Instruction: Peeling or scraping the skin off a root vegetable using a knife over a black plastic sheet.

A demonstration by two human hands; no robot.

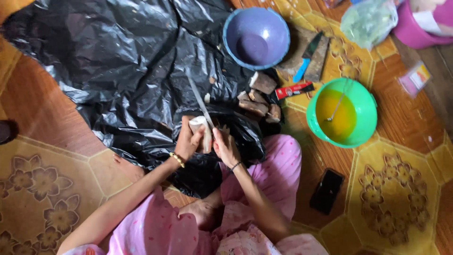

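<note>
My left hand grips a pale, partly peeled root chunk over a black plastic sheet. My right hand is closed on the handle of a knife. The long blade lies against the chunk and points up and to the left. Both hands meet just above my lap, which is covered in pink cloth. A small pile of brown-skinned root pieces lies on the sheet just to the right of the hands.
A purple bowl stands on the sheet at the back. A green bowl of yellow liquid holds a spoon at the right. Also around: a cleaver on a wooden block, a red packet, a black phone, a bag of greens.
</note>
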